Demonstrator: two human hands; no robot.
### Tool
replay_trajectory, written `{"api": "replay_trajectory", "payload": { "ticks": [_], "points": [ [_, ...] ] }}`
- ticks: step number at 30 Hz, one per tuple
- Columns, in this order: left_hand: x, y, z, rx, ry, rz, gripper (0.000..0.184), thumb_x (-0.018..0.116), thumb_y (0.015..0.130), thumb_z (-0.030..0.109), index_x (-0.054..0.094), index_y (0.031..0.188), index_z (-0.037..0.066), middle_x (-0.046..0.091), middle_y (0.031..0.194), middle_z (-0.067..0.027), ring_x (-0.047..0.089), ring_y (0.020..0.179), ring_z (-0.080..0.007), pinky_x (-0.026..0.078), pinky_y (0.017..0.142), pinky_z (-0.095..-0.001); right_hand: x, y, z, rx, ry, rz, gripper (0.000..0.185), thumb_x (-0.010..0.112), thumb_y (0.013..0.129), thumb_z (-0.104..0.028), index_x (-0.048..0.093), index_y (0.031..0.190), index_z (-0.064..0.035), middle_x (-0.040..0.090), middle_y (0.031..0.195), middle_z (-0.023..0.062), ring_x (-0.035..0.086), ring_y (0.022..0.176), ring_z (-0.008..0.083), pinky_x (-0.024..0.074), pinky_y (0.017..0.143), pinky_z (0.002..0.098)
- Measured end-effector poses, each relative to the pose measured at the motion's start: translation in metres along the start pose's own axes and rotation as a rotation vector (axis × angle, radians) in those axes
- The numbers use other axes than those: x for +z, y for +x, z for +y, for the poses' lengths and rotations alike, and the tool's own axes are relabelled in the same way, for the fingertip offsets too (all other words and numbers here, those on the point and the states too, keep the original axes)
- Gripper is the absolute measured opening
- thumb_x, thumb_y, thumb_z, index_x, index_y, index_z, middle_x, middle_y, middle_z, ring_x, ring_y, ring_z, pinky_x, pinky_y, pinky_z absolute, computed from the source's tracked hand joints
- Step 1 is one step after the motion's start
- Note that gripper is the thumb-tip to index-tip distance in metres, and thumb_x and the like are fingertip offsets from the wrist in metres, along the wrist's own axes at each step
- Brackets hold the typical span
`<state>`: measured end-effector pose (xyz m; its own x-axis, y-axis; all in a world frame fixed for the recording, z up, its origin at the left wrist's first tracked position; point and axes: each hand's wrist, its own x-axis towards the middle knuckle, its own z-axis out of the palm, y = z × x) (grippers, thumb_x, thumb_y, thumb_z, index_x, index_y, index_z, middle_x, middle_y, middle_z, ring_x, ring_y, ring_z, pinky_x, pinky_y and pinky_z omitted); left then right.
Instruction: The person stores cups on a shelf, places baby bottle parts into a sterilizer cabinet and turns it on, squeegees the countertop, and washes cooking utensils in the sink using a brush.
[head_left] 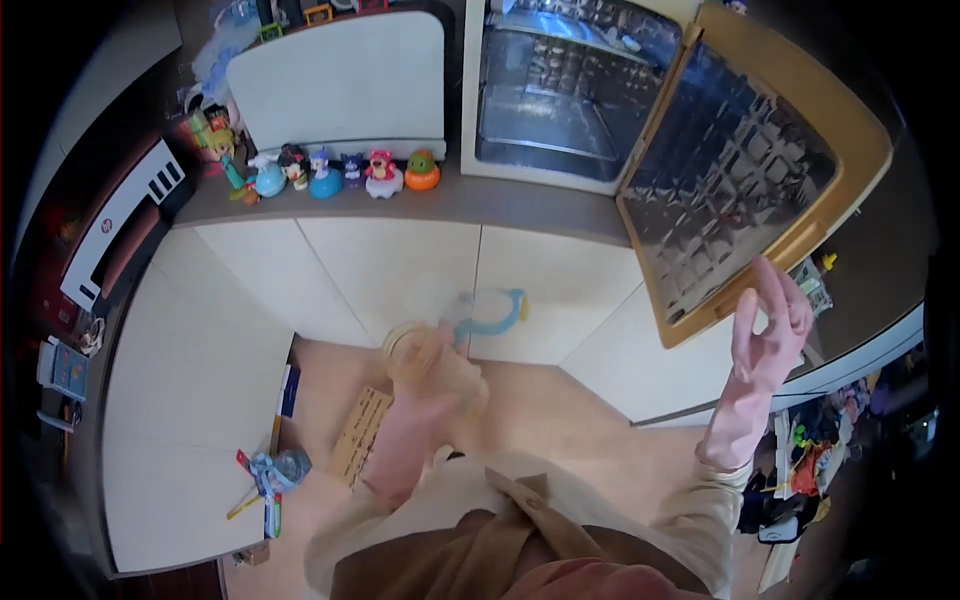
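My right hand point(775, 325), in a pink rubber glove, has its thumb and fingertips at the lower edge of a gold-framed glass door point(745, 180). That door swings out from a box-shaped appliance point(475, 100) with a shiny metal inside and a wire shelf. Smeared by motion, my left hand point(408, 435) wears a pink glove too and is low in front of the white cupboard fronts. Just beyond it is a blurred thing with a blue looped handle point(490, 322) and a yellowish tip; it appears held, but the fingers and the rest of it are unclear.
Several small toy figures point(325, 178) stand along the counter before a white panel point(340, 85). A printed cardboard piece point(360, 435) lies on the floor near my left arm. At the left sits a printer-like machine point(120, 220); clutter point(810, 460) fills the right side.
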<state>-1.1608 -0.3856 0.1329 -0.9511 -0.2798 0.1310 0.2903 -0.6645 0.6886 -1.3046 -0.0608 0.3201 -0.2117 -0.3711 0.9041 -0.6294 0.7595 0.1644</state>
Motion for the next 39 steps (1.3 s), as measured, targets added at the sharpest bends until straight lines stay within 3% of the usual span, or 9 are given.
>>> {"api": "replay_trajectory", "payload": {
  "ticks": [4,6,10,14,17,20,25,34,39],
  "points": [
    [-0.011,0.019,-0.013,0.098,0.193,-0.092,0.090,0.080,0.061,0.002,0.035,0.139,0.012,0.047,0.131,-0.0069,0.046,0.122,-0.0215,0.040,0.103,-0.0410,0.007,-0.046,-0.050,0.187,-0.023,0.120,0.042,0.069,0.078,-0.005,0.062,0.119,-0.0029,0.065,0.103,0.0096,0.060,0.085,0.0238,0.0446,0.083,0.0337],
    [-0.016,0.027,-0.021,0.196,0.271,-0.132,0.090,0.082,0.060,0.003,0.035,0.137,0.011,0.049,0.129,-0.0071,0.047,0.121,-0.0211,0.040,0.103,-0.0398,0.029,-0.107,-0.036,0.350,0.790,-0.189,0.029,0.069,0.079,-0.006,0.067,0.108,-0.0008,0.065,0.097,0.0068,0.059,0.085,0.0172,0.0461,0.077,0.0326],
    [-0.040,0.037,-0.033,0.326,0.407,-0.257,0.093,0.082,0.058,0.003,0.039,0.139,0.016,0.046,0.125,-0.0023,0.042,0.121,-0.0214,0.040,0.101,-0.0398,0.102,-0.082,-0.163,0.851,1.036,-0.469,0.014,0.073,0.079,-0.015,0.072,0.089,-0.0049,0.063,0.072,0.0058,0.061,0.069,0.0170,0.0474,0.067,0.0278],
    [-0.039,0.042,-0.006,0.446,0.979,-0.311,0.071,0.085,0.056,0.017,0.054,0.119,0.011,0.051,0.113,-0.0023,0.045,0.113,-0.0180,0.037,0.094,-0.0367,0.106,-0.038,-0.192,0.791,0.819,-0.532,0.020,0.076,0.078,-0.022,0.071,0.083,-0.0038,0.063,0.072,0.0087,0.063,0.071,0.0165,0.0486,0.065,0.0296],
    [-0.036,0.032,-0.006,0.535,1.098,-0.210,0.064,0.086,0.055,0.024,0.057,0.111,0.008,0.057,0.102,-0.0005,0.050,0.102,-0.0158,0.035,0.089,-0.0353,0.109,-0.017,-0.197,0.962,0.791,-1.052,0.030,0.073,0.082,-0.030,0.069,0.084,-0.0001,0.065,0.076,0.0045,0.059,0.071,0.0124,0.0484,0.065,0.0267],
    [-0.049,0.038,-0.007,0.537,1.209,-0.240,0.060,0.085,0.056,0.025,0.059,0.108,0.008,0.060,0.092,0.0031,0.054,0.091,-0.0123,0.033,0.088,-0.0331,0.137,-0.041,-0.214,1.176,1.016,-0.943,0.034,0.078,0.075,-0.035,0.070,0.086,-0.0036,0.062,0.072,0.0088,0.061,0.069,0.0189,0.0485,0.065,0.0335],
    [-0.045,0.043,-0.004,0.757,1.077,-0.047,0.051,0.084,0.055,0.025,0.063,0.099,0.012,0.063,0.093,0.0076,0.055,0.085,-0.0074,0.031,0.088,-0.0299,0.131,-0.022,-0.228,0.930,0.707,-0.754,0.036,0.080,0.075,-0.030,0.070,0.095,-0.0032,0.057,0.071,0.0083,0.057,0.067,0.0175,0.0478,0.063,0.0314],
    [-0.037,0.040,0.031,0.491,1.310,-0.304,0.061,0.084,0.059,0.017,0.057,0.113,0.010,0.061,0.102,0.0032,0.057,0.094,-0.0123,0.037,0.091,-0.0326,0.151,-0.006,-0.235,0.623,1.036,-0.729,0.025,0.074,0.079,-0.013,0.069,0.103,-0.0065,0.063,0.082,0.0071,0.056,0.070,0.0163,0.0476,0.067,0.0281],
    [-0.064,0.034,-0.004,0.350,0.235,-0.013,0.072,0.084,0.058,0.014,0.049,0.121,0.007,0.056,0.114,-0.0054,0.055,0.100,-0.0147,0.048,0.085,-0.0313,0.170,-0.025,-0.237,0.566,1.188,-0.588,0.018,0.066,0.086,-0.009,0.067,0.103,-0.0025,0.066,0.087,0.0079,0.060,0.076,0.0160,0.0483,0.070,0.0277]
  ]
}}
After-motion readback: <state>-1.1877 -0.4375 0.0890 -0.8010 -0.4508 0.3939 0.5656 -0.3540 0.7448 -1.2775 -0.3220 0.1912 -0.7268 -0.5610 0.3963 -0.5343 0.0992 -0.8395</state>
